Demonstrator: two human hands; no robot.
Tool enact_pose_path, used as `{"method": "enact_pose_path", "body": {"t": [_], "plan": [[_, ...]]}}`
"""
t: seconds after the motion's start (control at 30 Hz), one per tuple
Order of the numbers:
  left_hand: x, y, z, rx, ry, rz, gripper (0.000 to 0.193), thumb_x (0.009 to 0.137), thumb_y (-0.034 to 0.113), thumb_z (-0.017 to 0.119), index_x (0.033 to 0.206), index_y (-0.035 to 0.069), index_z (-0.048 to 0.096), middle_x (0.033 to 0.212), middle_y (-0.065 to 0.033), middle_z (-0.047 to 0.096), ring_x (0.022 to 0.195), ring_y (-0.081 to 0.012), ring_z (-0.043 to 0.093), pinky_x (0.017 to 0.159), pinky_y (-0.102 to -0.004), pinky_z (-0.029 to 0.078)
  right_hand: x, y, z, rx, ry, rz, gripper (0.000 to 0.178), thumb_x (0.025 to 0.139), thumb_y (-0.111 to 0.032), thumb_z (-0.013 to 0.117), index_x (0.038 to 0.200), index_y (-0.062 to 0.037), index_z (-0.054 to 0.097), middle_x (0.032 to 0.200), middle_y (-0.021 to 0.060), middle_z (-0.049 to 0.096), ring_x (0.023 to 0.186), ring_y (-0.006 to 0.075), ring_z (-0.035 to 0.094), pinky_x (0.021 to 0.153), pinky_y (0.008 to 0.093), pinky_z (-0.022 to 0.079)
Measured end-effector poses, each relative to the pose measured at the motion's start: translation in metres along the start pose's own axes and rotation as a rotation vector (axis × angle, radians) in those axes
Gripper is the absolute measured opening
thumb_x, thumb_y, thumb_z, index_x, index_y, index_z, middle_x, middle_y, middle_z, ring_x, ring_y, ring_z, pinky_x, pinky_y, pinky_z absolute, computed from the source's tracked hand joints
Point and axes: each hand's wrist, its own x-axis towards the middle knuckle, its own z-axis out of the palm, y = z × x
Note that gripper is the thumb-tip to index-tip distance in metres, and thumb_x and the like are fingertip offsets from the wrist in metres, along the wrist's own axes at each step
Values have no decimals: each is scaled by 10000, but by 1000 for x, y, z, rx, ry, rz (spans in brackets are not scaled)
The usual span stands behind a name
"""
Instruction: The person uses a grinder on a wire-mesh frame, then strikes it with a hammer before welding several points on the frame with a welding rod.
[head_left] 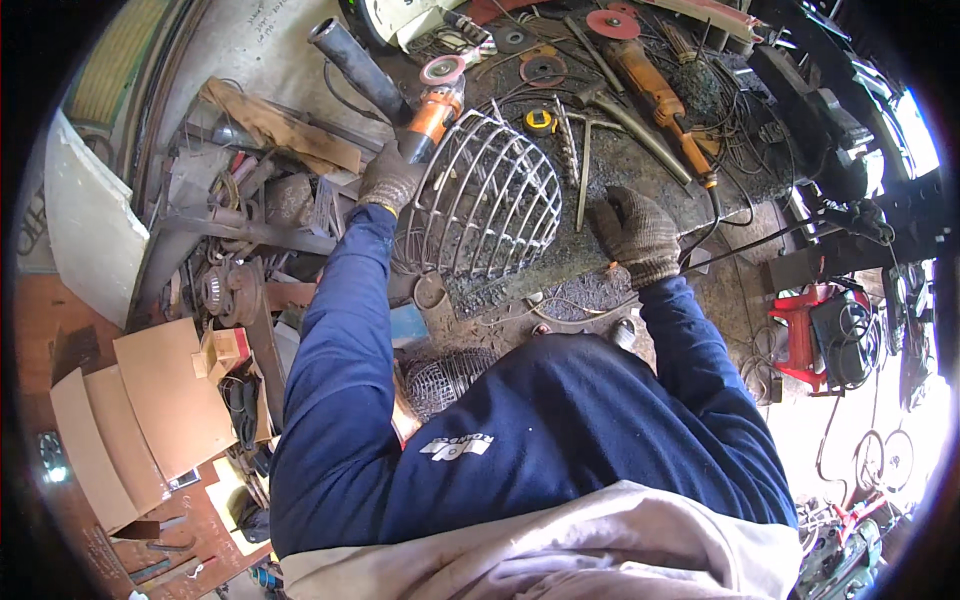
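Observation:
My left hand (391, 180), in a knitted work glove, is closed round the body of an orange angle grinder (432, 118) whose pinkish disc points away from me. Just right of the grinder, a basket-shaped cage of welded metal rods (490, 200) lies on the dark, gritty workbench (625, 120). Also gloved, my right hand (637, 235) is over the bench's near right edge with its fingers apart and nothing seen in them. A thin T-shaped metal rod (586, 165) and a twisted bar (566, 140) lie between the cage and my right hand.
A larger orange grinder (655, 95) with its cord lies at the bench's far right, near a hammer (635, 130) and a yellow tape measure (540, 122). A metal pipe (355, 65) stands behind my left hand. Scrap metal and cardboard (170, 400) crowd the left; a red-and-black machine (825, 335) stands right.

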Motion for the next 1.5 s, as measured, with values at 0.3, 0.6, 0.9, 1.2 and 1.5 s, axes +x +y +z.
{"method": "enact_pose_path", "body": {"t": [0.3,0.6,0.9,1.2,1.5], "plan": [[10,-16,27,44,79,87,727,741,453,746,1269,22,494,1194,-286,606,1124,-433,591,946,-485,474,5,-1,-7,21,-81,17,370,897,-430,593,999,-79,652,871,188,672,867,399,642,748,491,497],[-11,0,-27,-335,125,227,514,816,429,709,1147,56,585,974,-146,644,906,-262,622,798,-406,491,7,5,-8,35,-122,-19,363,899,-413,598,995,-67,649,859,186,673,835,390,647,734,476,499],[-118,114,-71,-343,51,330,413,892,399,626,1064,24,608,811,-102,616,782,-207,595,756,-371,472,7,11,-10,43,-151,-48,373,901,-428,595,967,-63,639,834,175,676,805,390,651,709,481,503],[-202,147,-125,-585,151,403,229,921,251,614,924,22,622,706,15,531,628,-55,453,541,-251,375,5,28,-10,46,-161,-104,342,897,-423,579,1008,-102,615,813,193,661,808,401,644,709,506,494],[-290,98,-41,-775,646,309,265,880,203,710,1037,12,617,955,-44,630,857,-129,576,761,-273,479,4,44,4,-28,-181,-277,354,899,-402,584,1099,-112,622,904,196,669,869,405,640,736,502,500]]}}
